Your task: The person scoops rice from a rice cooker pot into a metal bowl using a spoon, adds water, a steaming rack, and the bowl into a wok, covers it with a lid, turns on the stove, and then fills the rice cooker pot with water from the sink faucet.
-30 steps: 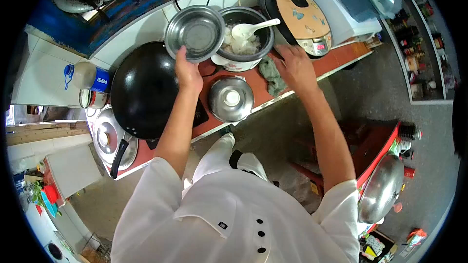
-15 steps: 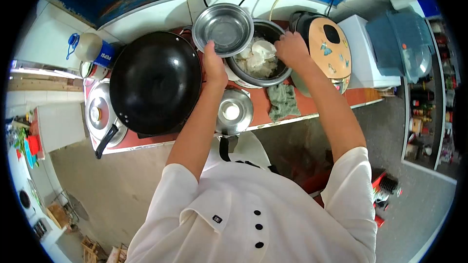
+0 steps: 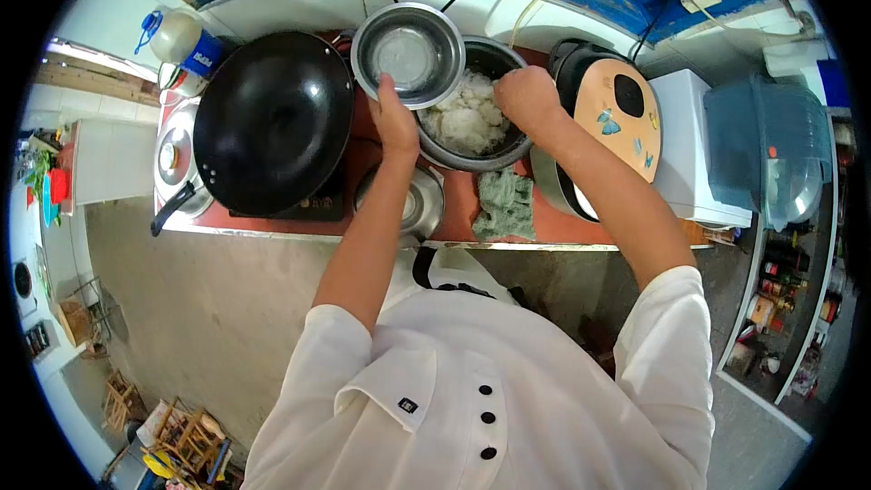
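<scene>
Nearest the counter's front edge lie one green cloth (image 3: pixel 505 204) and one metal lid (image 3: pixel 426 204), at five and seven o'clock from a single pot (image 3: pixel 481 163) of rice (image 3: pixel 467 127). One right hand (image 3: pixel 531 102) is clenched at the pot's two-o'clock rim; whatever it grips is hidden. One left hand (image 3: pixel 396 122) grasps one metal bowl (image 3: pixel 392 50) toward eleven o'clock. One wok (image 3: pixel 272 122) sits at nine, one rice cooker (image 3: pixel 594 109) at three.

Round silver metal bowl (image 3: pixel 408 56) looks smooth and pretty shiny, the big round black wok (image 3: pixel 272 118) is properly glossy, and that grey-green cloth rag (image 3: pixel 504 207) looks rough and matt.
</scene>
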Action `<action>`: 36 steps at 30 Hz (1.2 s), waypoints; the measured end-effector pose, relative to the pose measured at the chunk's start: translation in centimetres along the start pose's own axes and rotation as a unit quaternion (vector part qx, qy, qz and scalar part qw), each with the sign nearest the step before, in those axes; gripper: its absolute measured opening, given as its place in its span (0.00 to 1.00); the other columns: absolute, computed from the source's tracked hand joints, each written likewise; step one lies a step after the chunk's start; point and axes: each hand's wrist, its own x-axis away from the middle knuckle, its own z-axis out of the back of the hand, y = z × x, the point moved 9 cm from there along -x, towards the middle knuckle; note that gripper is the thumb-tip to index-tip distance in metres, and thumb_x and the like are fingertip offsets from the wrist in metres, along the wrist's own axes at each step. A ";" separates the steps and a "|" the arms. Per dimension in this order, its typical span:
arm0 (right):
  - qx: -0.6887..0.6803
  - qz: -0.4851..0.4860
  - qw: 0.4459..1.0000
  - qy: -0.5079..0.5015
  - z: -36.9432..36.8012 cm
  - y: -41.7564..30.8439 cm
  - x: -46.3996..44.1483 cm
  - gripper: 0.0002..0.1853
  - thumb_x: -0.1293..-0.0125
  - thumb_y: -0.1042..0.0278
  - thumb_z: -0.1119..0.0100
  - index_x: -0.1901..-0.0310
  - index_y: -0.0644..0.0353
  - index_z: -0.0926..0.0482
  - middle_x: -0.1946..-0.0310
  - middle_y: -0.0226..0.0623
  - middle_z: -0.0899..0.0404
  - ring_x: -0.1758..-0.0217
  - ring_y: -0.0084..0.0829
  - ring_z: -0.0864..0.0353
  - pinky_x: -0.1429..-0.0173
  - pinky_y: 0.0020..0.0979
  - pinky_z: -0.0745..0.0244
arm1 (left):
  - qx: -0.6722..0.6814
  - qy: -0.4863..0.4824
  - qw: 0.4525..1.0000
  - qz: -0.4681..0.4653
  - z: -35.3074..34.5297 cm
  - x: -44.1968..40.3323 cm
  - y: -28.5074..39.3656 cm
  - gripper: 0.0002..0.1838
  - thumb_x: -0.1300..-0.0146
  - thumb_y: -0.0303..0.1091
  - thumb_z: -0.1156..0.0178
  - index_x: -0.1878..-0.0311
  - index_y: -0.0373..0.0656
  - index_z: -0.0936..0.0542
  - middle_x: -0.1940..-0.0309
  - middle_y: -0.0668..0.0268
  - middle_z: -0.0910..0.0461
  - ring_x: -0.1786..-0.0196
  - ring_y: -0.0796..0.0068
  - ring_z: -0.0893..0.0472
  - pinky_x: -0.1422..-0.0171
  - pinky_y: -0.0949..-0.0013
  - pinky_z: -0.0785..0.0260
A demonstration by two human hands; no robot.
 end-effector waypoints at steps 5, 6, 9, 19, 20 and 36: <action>-0.083 0.000 0.996 -0.013 0.1 1.5 1.0 0.08 0.47 0.70 0.44 0.73 0.55 0.14 0.71 0.39 0.15 0.68 0.38 0.14 0.68 0.37 0.21 | 0.004 0.014 1.000 0.018 -0.5 0.1 -0.3 0.23 0.29 0.39 0.53 0.37 0.34 0.32 0.40 0.60 0.29 0.40 0.69 0.29 0.34 0.66 0.41; -0.095 0.004 0.995 -0.021 -0.1 1.6 1.3 0.08 0.47 0.71 0.44 0.72 0.56 0.14 0.71 0.40 0.15 0.68 0.39 0.14 0.68 0.37 0.21 | -0.017 0.007 1.000 -0.018 -0.7 0.1 0.1 0.23 0.29 0.39 0.54 0.37 0.34 0.32 0.40 0.60 0.29 0.40 0.69 0.29 0.34 0.67 0.41; -0.119 0.021 0.992 -0.027 -0.5 1.2 1.1 0.08 0.48 0.72 0.44 0.72 0.58 0.14 0.71 0.42 0.15 0.67 0.41 0.14 0.66 0.39 0.21 | -0.030 0.005 0.999 -0.031 0.0 -0.6 0.0 0.23 0.29 0.38 0.54 0.37 0.34 0.32 0.40 0.60 0.29 0.40 0.69 0.29 0.34 0.67 0.41; -0.218 0.073 0.973 -0.024 -1.0 -0.8 1.4 0.07 0.49 0.71 0.43 0.71 0.61 0.16 0.70 0.47 0.17 0.65 0.46 0.15 0.62 0.43 0.21 | -0.080 -0.020 0.995 -0.048 -0.5 -0.1 -0.3 0.25 0.29 0.38 0.55 0.35 0.31 0.36 0.38 0.53 0.31 0.38 0.62 0.31 0.31 0.65 0.45; -0.218 0.077 0.972 -0.035 -1.5 -2.0 0.9 0.08 0.50 0.71 0.43 0.70 0.61 0.16 0.69 0.48 0.17 0.63 0.47 0.15 0.61 0.43 0.21 | -0.082 -0.021 0.995 -0.048 -0.3 0.0 -0.5 0.25 0.29 0.38 0.55 0.35 0.31 0.36 0.38 0.53 0.31 0.38 0.62 0.31 0.31 0.65 0.45; -0.416 0.074 0.906 0.032 -2.1 -1.9 -0.2 0.15 0.47 0.70 0.46 0.57 0.57 0.17 0.65 0.49 0.19 0.59 0.51 0.20 0.53 0.48 0.25 | -0.003 0.018 1.000 0.023 -0.3 -0.5 0.5 0.23 0.28 0.40 0.54 0.38 0.34 0.32 0.43 0.60 0.27 0.42 0.69 0.28 0.34 0.67 0.41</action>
